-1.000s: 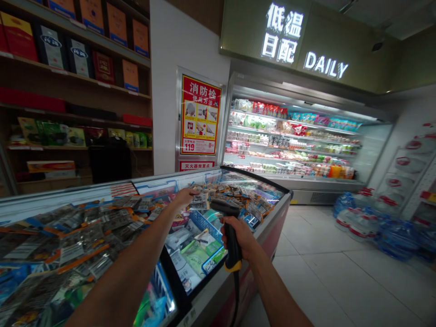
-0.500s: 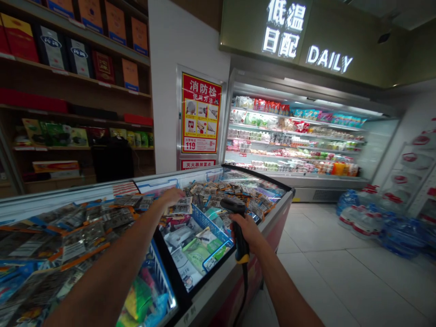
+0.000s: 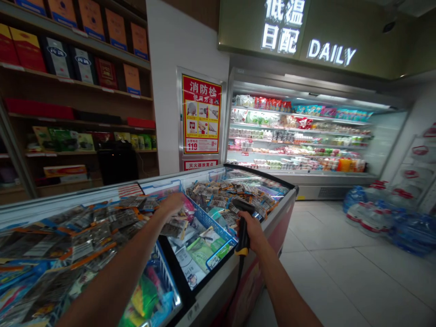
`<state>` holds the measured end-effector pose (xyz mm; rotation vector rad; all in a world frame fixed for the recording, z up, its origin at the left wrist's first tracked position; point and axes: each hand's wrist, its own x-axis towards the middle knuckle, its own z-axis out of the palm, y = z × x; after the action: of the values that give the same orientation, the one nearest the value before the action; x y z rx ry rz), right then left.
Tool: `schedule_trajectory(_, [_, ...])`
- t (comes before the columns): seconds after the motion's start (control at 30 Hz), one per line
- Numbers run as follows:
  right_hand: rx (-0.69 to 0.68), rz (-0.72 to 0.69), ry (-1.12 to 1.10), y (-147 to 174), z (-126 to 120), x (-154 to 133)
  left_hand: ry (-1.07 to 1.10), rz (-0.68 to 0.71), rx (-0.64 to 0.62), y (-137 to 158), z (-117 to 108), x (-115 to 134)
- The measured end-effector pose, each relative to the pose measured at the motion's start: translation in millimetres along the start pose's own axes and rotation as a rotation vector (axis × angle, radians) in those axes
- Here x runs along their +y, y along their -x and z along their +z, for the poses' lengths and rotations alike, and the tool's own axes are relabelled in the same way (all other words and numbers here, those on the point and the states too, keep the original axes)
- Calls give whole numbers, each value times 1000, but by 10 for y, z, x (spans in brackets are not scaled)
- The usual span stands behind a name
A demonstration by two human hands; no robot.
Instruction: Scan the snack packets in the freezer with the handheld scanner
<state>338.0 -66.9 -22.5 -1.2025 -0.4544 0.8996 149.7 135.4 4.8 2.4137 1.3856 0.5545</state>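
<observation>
My right hand (image 3: 252, 229) is wrapped round the black handle of a barcode scanner (image 3: 242, 238), whose head points left over the freezer's front edge. A cable hangs from its yellow-tipped base. My left hand (image 3: 173, 203) reaches over the chest freezer (image 3: 281, 217), blurred, with its fingers hidden from me. Just below it is a small dark snack packet (image 3: 176, 228), tilted; whether the fingers grip it I cannot tell. Under that packet, green and white bags (image 3: 200, 250) lie inside the freezer. Many similar dark packets (image 3: 102, 227) are spread over the glass to the left.
More packets (image 3: 221, 195) cover the freezer's far right. Blue baskets (image 3: 209, 220) divide the goods inside. Beyond stand an open chiller (image 3: 299, 179) and a wall shelf (image 3: 119, 91) of boxes. Bottled water packs (image 3: 371, 213) sit on the floor at right.
The packet by my left hand has dropped lower and tilted, and its printed label no longer faces me. My right hand still holds the scanner. The view has shifted slightly left.
</observation>
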Motion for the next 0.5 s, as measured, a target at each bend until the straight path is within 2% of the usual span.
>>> schedule_trajectory(0.13, [15,-4,-30,-20,-42,4,41,-21,6,-155,399,406])
schedule_trajectory(0.27, [-11,-6,-5,-2,-90,-6,57,-100,0,-263,796,651])
schedule_trajectory(0.4, [20,-26,-12,36,-122,-29,74,-278,39,-304,987,790])
schedule_trajectory(0.5, [9,-37,-17,60,-119,-32,84,-349,113,-321,1044,867])
